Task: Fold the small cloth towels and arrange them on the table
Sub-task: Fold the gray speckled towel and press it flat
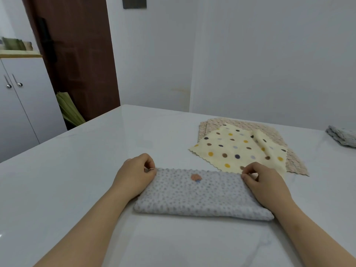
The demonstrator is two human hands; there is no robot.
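Fingers of left hand: curled, thumb and forefinger pinching the far left corner of the grey towel.

Grey towel: plush, nubbly, pale grey with darker dots, and a small orange-and-blue motif near its far edge. Folded into a long rectangle with the rounded fold toward the near edge of the table. Long axis runs left to right, and it lies mid-table, closer to the near edge.

Right hand: fingers curled, tips pinching the far right corner, heel of the hand over the towel's right end.

Dotted towel: cream, thin, zigzag-cut edges, multicoloured polka dots. Spread open with one raised crease, just beyond the right hand.

Scale-pattern towels: beige, spread flat beneath the dotted towel, toward the far edge.

Folded grey stack: nubbly, near the far edge at the right, well apart from the others.
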